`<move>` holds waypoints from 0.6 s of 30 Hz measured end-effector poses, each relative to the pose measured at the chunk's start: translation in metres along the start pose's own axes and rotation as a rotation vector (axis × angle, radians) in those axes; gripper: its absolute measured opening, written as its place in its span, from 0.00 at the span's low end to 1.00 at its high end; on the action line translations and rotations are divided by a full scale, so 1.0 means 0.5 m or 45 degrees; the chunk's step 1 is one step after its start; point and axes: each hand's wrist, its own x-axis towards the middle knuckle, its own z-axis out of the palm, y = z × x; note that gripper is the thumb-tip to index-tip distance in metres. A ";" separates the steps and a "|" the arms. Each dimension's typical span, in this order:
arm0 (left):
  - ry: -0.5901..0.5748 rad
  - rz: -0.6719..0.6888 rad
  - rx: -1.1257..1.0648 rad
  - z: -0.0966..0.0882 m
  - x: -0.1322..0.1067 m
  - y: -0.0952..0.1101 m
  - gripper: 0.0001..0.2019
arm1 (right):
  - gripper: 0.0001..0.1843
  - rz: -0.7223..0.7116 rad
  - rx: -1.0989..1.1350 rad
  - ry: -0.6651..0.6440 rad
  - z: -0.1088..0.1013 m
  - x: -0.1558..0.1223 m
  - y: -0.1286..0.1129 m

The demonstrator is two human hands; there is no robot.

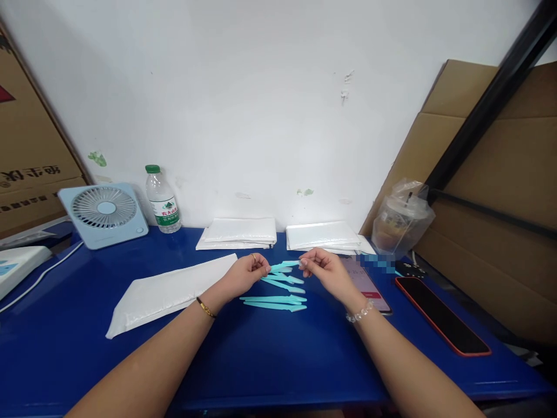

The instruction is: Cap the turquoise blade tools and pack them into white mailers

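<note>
Turquoise stick (290,263) sits above the middle of the blue table (261,366), pinched at both ends: left hand (251,271) on its left end, right hand (322,270) on its right. Holding by the ends probably keeps a thin part steady and its middle in sight (whitish bit at the right fingertips, too small to identify). Loose sticks (274,301) lie just below, roughly crosswise, presumably for short reach; can't tell if the top ones touch the held one. White padded mailer (169,290) lies slantwise by the left forearm; two mailer stacks (239,232) (322,235) sit back near the wall, likely keeping the front free. Forearms angle inward, wrists low, thumbs facing each other.
</note>
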 end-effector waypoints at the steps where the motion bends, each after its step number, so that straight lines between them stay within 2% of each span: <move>1: -0.007 0.006 0.009 0.001 0.000 -0.001 0.14 | 0.14 0.002 0.002 -0.033 0.005 -0.001 0.001; 6: -0.051 0.019 0.148 0.011 0.000 -0.009 0.14 | 0.14 0.029 -0.059 -0.168 0.023 -0.002 -0.001; 9: 0.059 0.057 0.407 0.011 0.002 -0.013 0.11 | 0.13 -0.016 -0.342 -0.033 -0.013 0.003 -0.005; 12: 0.126 0.103 0.690 0.006 0.002 -0.009 0.08 | 0.10 -0.009 -0.813 0.143 -0.073 0.010 0.003; 15: 0.143 0.159 0.818 0.002 -0.005 0.002 0.08 | 0.07 0.101 -1.137 0.133 -0.111 0.015 0.026; 18: 0.066 0.263 0.796 0.002 -0.017 0.015 0.11 | 0.09 0.140 -1.291 0.067 -0.109 0.020 0.050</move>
